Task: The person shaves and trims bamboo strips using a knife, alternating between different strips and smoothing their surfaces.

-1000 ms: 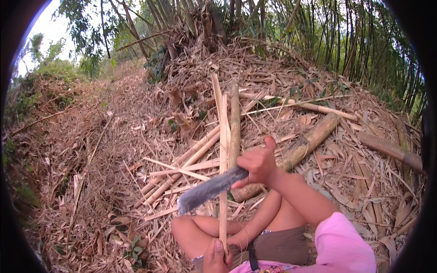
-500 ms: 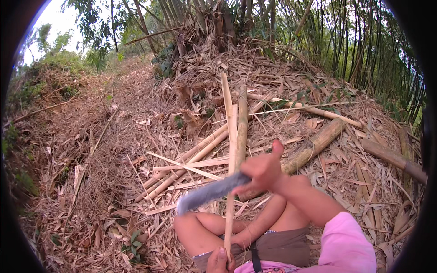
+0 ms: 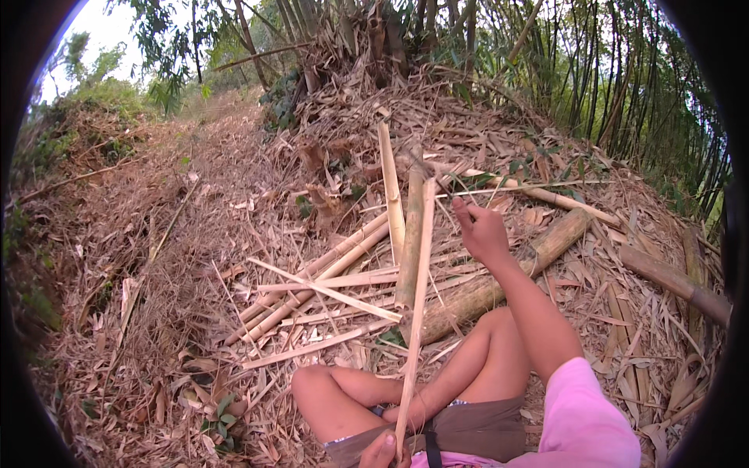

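Fingers of left hand [image 3: 380,452] closed around pale strip [image 3: 416,312], near end. Right hand [image 3: 484,232] farther off, right; can't tell its grip.

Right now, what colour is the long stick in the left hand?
The stick is pale yellowish tan, best seen in the head view.
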Demonstrator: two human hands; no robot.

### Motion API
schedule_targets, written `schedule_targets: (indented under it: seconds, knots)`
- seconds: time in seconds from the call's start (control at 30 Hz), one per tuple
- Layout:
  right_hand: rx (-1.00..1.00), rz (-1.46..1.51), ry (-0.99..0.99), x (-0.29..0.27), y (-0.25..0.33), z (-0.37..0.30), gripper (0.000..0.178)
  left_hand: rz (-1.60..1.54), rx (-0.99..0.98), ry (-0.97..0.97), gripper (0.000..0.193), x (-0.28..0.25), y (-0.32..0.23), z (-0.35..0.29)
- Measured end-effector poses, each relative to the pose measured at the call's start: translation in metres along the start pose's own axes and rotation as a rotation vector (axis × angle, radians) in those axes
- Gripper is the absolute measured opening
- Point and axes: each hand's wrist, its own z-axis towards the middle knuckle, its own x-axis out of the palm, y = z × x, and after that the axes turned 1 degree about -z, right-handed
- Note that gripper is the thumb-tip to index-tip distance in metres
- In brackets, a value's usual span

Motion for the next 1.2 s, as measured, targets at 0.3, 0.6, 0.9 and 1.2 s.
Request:
schedule_targets:
  seconds: [0.3, 0.6, 0.9, 1.2]
  knots:
    - [-0.205, 0.365, 0.156, 0.015, 0.028, -0.163, 0.063, 0.128, 0.004, 0.103, 0.030, -0.017, -0.006, 0.029]
    - [-0.760, 0.285, 0.208, -0.003, 0.067, -0.235, 0.063, 0.203, -0.005, 0.181, 0.033, -0.017, 0.003, 0.031]
    - [-0.992, 0.104, 0.093, 0.010, 0.060, -0.210, 0.071, 0.165, -0.140, 0.125, 0.012, -0.019, 0.006, 0.022]
    - [-0.391, -0.155, 0.096, 0.015, 0.019, -0.133, 0.056, 0.015, -0.126, 0.275, 0.025, -0.016, -0.009, 0.024]
